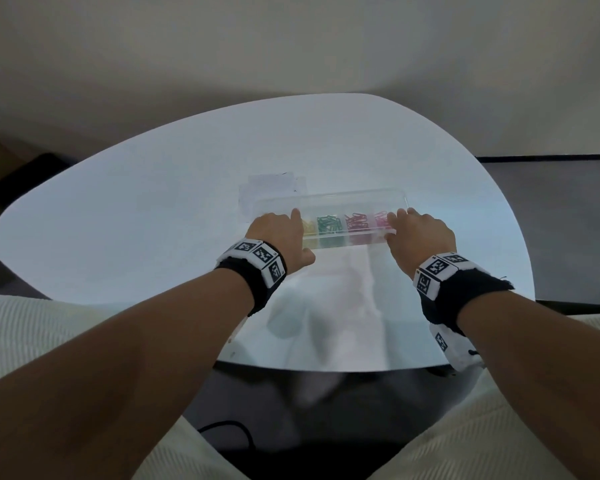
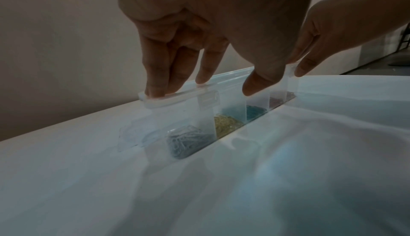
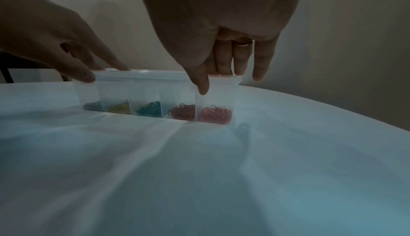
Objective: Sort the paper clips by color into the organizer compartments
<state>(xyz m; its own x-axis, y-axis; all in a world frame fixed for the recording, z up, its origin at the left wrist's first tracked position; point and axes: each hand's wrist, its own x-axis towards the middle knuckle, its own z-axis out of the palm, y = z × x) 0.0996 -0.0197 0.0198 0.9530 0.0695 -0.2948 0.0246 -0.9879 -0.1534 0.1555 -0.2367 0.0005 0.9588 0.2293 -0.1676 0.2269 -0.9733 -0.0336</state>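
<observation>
On the white table [image 1: 136, 220] the clear organizer [image 3: 146, 85], paper clips [image 3: 214, 115] parted by colour inside, is laid crosswise, its ends pressed from above by the straight fingers of the left hand [image 1: 279, 233] and right hand [image 1: 421, 233], nothing gripped.

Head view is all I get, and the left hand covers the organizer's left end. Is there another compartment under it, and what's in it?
Observer: Yes. The left wrist view shows an end compartment of grey-looking paper clips, beside the yellow paper clips.
Operator: Any latch on the front?
Observer: A small clear latch tab sits on the front top edge, just below the fingers of the left hand. I cannot tell whether it is engaged.
Operator: Where is the right thumb?
Observer: The thumb of the right hand lies down the front wall of the organizer, at the divider between the red paper clips and the pink paper clips.
</observation>
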